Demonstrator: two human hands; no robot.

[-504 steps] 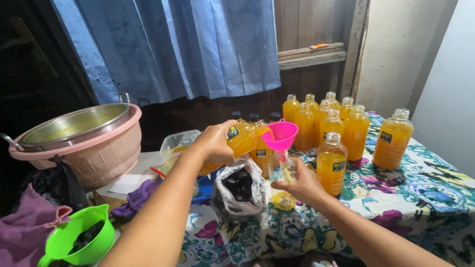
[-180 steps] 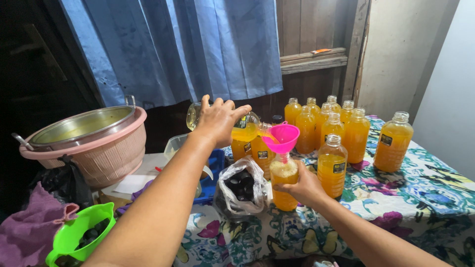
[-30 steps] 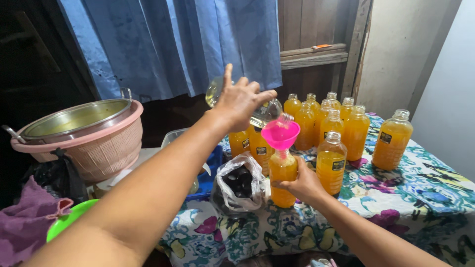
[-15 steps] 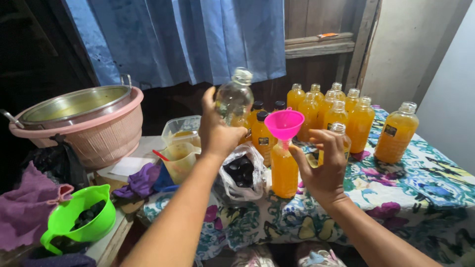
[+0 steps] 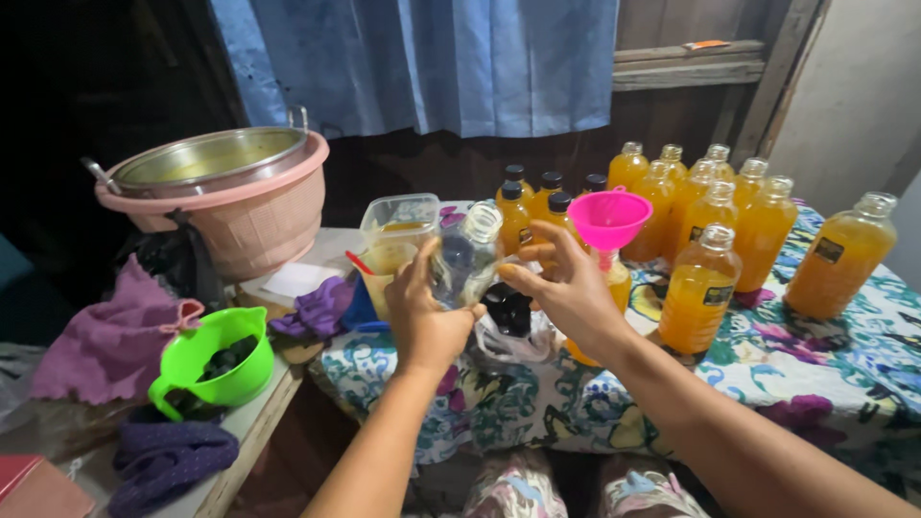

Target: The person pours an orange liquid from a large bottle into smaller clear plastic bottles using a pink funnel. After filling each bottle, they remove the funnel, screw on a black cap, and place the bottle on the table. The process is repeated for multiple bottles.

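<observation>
Far to the left of the left hand (image 5: 429, 321), a pink plastic basket (image 5: 251, 216) carries a steel pot (image 5: 213, 156) seated in its rim; what the pot holds cannot be made out. Beyond and to the right of the right hand (image 5: 566, 288), on the floral-clothed counter (image 5: 815, 369), stands a cluster of clear bottles of orange liquid (image 5: 705, 206), all uncapped and filled to the neck; a single one (image 5: 840, 254) stands farther right, well apart. Just behind the right hand are smaller black-capped bottles (image 5: 537, 201) with the same orange liquid.

Down to the left of the left hand sits a green scoop (image 5: 213, 362) holding dark pieces, beside a purple cloth (image 5: 110, 336). Just above the left hand is a square clear tub (image 5: 396, 235) with a shallow layer of yellowish liquid.

The left hand is curled around an empty clear bottle (image 5: 465, 264), uncapped and tilted, held between the two hands. The right hand is spread, fingertips touching the bottle's side. Directly behind the right hand a pink funnel (image 5: 608, 219) sits in the mouth of an orange-filled bottle (image 5: 614, 288). Below the held bottle lies a clear plastic bag (image 5: 508, 321) containing black caps.
</observation>
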